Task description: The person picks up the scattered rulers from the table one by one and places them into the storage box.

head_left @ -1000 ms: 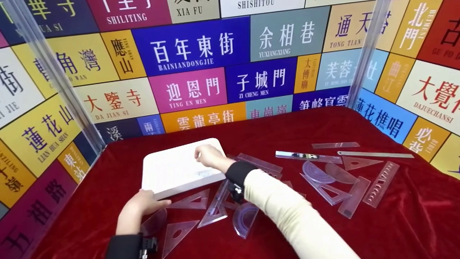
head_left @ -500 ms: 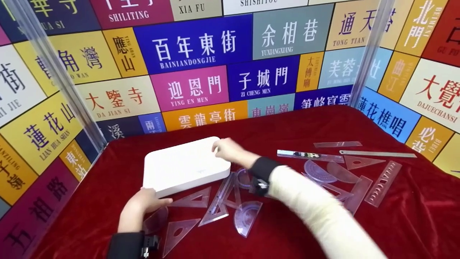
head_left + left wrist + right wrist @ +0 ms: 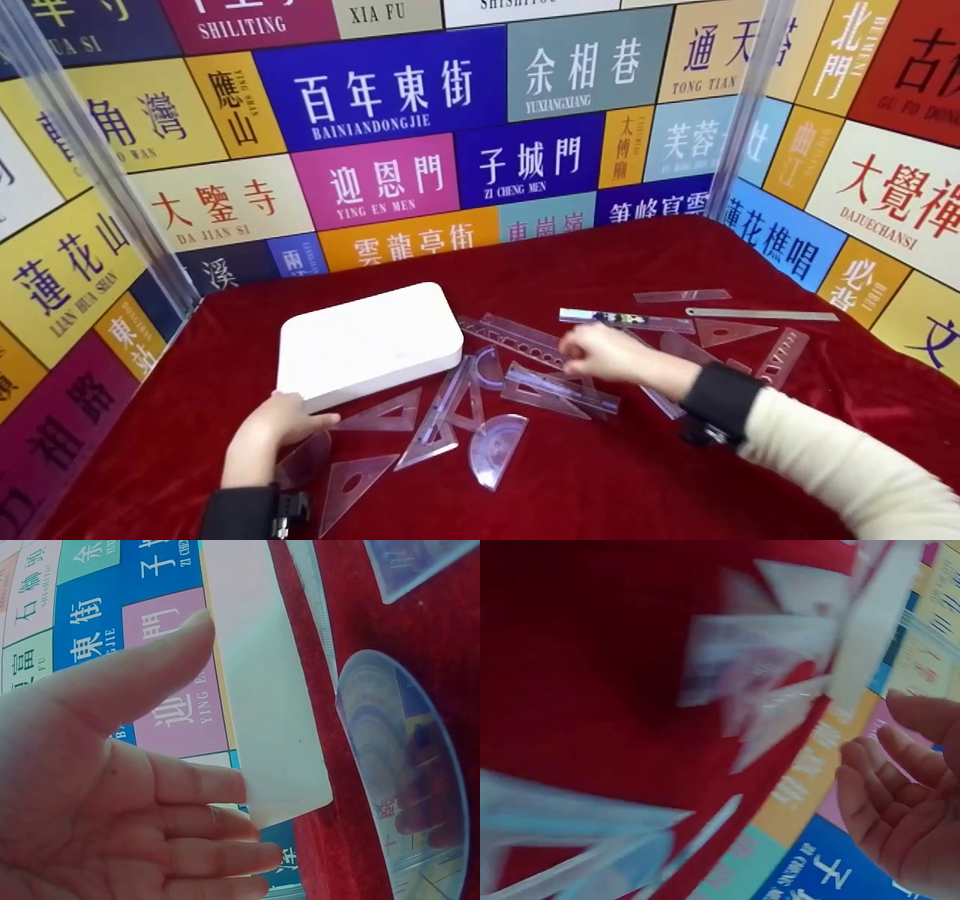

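A white box (image 3: 371, 341) with rounded corners sits left of centre on the red cloth. My left hand (image 3: 274, 424) is at its near left corner, and the left wrist view shows the thumb and fingertips beside the white side wall (image 3: 270, 697). A clear protractor (image 3: 401, 765) lies next to that hand. My right hand (image 3: 604, 352) hovers over the clear rulers right of the box, its fingers (image 3: 881, 791) loosely bent with nothing between them. Below it lie a clear ruler (image 3: 562, 390) and a set square overlapping each other.
Clear set squares (image 3: 356, 480), a protractor (image 3: 497, 450) and a stencil ruler (image 3: 517, 341) lie before and beside the box. Farther right are a patterned ruler (image 3: 626, 321), a steel ruler (image 3: 761, 314) and another stencil ruler (image 3: 784, 358). Sign-covered walls enclose the table.
My right hand has moved off the top of the box and away to the right over the rulers. The left hand stays at the box's near left corner.
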Demonstrator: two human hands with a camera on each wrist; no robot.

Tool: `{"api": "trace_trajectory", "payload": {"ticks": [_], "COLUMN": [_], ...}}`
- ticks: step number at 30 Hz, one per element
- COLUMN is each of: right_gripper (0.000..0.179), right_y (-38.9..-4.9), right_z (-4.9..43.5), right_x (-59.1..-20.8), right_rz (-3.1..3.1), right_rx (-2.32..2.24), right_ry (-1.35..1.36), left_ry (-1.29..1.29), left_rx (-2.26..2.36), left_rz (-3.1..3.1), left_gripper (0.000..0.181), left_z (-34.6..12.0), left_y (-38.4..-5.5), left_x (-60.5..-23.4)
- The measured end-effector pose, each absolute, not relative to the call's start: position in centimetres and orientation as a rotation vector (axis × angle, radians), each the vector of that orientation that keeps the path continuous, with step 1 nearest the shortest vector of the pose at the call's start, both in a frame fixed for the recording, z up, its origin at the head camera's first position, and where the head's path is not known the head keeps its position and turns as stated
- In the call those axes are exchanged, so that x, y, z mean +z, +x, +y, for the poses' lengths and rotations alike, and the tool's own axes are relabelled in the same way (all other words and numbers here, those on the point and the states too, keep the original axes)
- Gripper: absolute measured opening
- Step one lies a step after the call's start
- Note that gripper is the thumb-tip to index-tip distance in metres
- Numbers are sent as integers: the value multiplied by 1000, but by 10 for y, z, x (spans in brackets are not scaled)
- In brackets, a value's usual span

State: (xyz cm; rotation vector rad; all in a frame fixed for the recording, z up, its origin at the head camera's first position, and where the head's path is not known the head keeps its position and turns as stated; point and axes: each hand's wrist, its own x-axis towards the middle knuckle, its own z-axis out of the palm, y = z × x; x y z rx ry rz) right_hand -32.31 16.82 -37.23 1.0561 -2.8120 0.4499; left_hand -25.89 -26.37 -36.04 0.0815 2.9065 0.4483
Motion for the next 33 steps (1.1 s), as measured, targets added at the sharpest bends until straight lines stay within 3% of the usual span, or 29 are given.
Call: {"api": "trace_trajectory", "payload": {"ticks": [8,26,33], "right_gripper": [30,27,23], "right_y": [-305,-301,-306], "right_z": [182,170,171], "right_x": [-395,-395,-390], "right_rz": [-2940,-3235,-3316], "right_rx": [245,429,479], "right_ry": [1264,688,623], "left_ry": [59,85,88], "left_rx": [463,457,448], "left_rz": [2905,2923,2923], "left_gripper": [57,61,59], "left_z": [-269,-265,-264], "left_y": [-257,-258,-261], "left_x": [-366,-367,-364]}}
